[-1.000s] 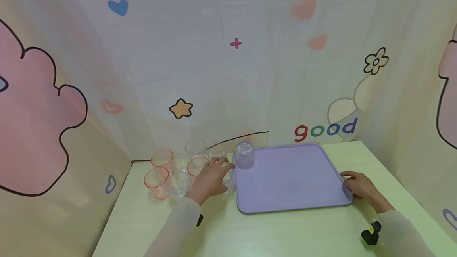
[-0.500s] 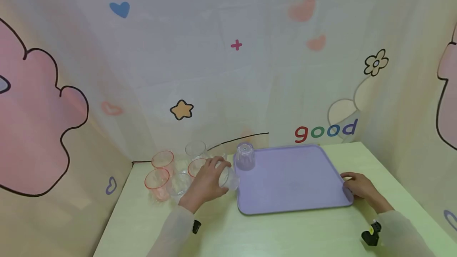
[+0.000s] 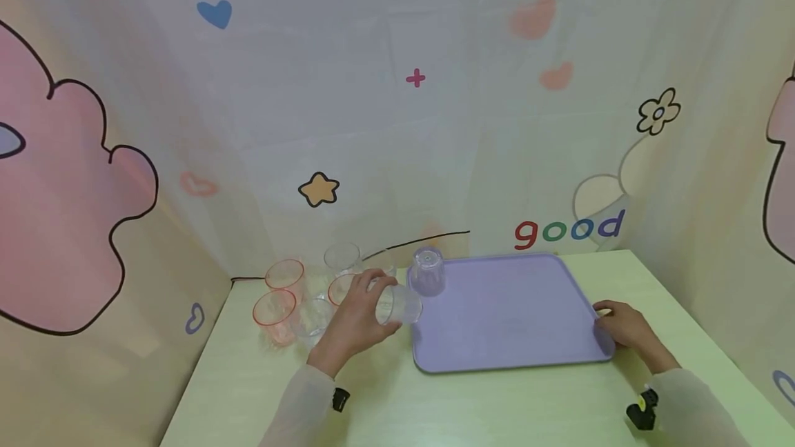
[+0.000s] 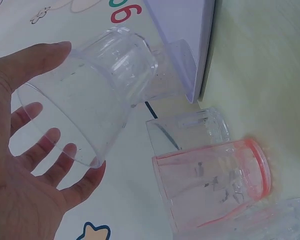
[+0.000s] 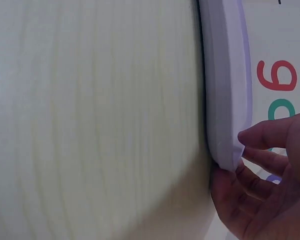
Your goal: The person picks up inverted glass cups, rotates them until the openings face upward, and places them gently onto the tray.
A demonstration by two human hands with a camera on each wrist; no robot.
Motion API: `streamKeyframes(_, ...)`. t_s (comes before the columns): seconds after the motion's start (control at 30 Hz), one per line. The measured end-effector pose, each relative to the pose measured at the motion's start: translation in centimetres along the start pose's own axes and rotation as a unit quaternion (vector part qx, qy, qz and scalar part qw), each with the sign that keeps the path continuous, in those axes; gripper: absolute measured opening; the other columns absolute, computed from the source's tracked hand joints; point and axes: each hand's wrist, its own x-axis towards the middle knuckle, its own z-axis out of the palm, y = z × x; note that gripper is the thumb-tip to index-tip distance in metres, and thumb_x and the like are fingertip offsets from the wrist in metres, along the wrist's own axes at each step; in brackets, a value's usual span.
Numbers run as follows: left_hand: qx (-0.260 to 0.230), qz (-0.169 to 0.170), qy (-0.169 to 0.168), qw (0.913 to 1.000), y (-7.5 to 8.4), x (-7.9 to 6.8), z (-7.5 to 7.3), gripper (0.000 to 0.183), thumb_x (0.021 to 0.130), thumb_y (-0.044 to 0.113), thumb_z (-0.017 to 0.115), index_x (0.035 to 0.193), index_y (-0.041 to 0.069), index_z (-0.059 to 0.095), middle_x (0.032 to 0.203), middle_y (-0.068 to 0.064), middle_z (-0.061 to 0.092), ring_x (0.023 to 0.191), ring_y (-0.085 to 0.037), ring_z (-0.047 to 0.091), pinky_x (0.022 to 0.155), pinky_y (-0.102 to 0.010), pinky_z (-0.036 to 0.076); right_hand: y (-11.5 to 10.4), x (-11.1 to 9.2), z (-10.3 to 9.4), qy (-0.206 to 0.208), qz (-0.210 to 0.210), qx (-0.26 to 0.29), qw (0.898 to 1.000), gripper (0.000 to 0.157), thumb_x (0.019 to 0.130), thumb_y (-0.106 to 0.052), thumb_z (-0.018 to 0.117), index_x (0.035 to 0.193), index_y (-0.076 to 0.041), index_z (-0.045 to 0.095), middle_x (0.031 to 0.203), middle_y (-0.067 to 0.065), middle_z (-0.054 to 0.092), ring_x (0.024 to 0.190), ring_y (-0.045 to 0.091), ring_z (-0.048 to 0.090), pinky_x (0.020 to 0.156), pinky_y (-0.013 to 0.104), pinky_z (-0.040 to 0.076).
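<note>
My left hand [image 3: 354,323] grips a clear plastic cup [image 3: 406,305] by its mouth end, thumb on one side and fingers around the other. The cup lies tilted on its side in the air, base toward the purple tray [image 3: 497,323], just over the tray's left edge. In the left wrist view the wide mouth of this clear cup [image 4: 85,100] faces the palm. My right hand [image 3: 629,328] holds the tray's right edge near the front corner, thumb above and fingers lower down. Another clear cup [image 3: 428,274] stands upside down at the tray's back left corner.
Left of the tray, several cups stand mouth up on the pale table [image 3: 484,405], among them a pink cup [image 3: 275,319] with a red rim and a clear cup [image 3: 342,259]. My left hand partly hides some. A printed curtain [image 3: 385,123] rises behind the table.
My left hand has lifted the clear cup from beside the tray and tipped it sideways, its base swinging right over the tray's left edge. The right hand stays on the tray.
</note>
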Motion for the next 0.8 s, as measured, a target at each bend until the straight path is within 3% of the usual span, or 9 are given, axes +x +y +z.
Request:
streamKeyframes(0.2,-0.015,0.002,0.02,0.9997,0.1,-0.3,0.2,0.068,0.075,0.025,0.093,0.132,0.015,0.058,0.141,-0.01,0.047,0.13,-0.032,0.046,0.097,-0.047,0.054,-1.2,-0.2,-0.5,0.009,0.02,-0.081,0.997,0.045,0.093,-0.017,0.056,0.128,0.012,0.055,0.114,0.034,0.064,0.084,0.037,0.065,0.061,0.043,0.051)
streamKeyframes(0.33,-0.026,0.01,0.039,0.9989,0.1,-0.3,0.4,0.068,0.074,0.024,0.093,0.131,0.014,0.058,0.14,-0.01,0.047,0.129,-0.032,0.047,0.099,-0.046,0.053,-1.9,-0.2,-0.6,0.038,0.016,-0.091,0.995,0.044,0.093,-0.017,0.059,0.128,0.01,0.056,0.112,0.031,0.065,0.086,0.041,0.065,0.062,0.049,0.052)
streamKeyframes(0.57,-0.059,0.022,0.079,0.9949,0.3,-0.3,0.4,0.068,0.071,0.021,0.095,0.128,0.013,0.058,0.137,-0.009,0.047,0.128,-0.031,0.047,0.1,-0.046,0.052,-4.0,-0.5,-0.1,0.101,-0.05,-0.09,0.99,0.04,0.092,-0.014,0.065,0.125,0.008,0.06,0.107,0.027,0.067,0.088,0.042,0.066,0.059,0.047,0.052)
streamKeyframes(0.8,-0.102,0.022,0.102,0.9892,0.9,-0.4,0.2,0.07,0.071,0.019,0.096,0.129,0.011,0.057,0.139,-0.009,0.046,0.13,-0.03,0.047,0.102,-0.047,0.051,-8.2,-1.7,0.7,0.146,-0.121,-0.056,0.98,0.035,0.091,-0.011,0.07,0.121,0.006,0.065,0.107,0.025,0.067,0.091,0.041,0.067,0.067,0.052,0.054)
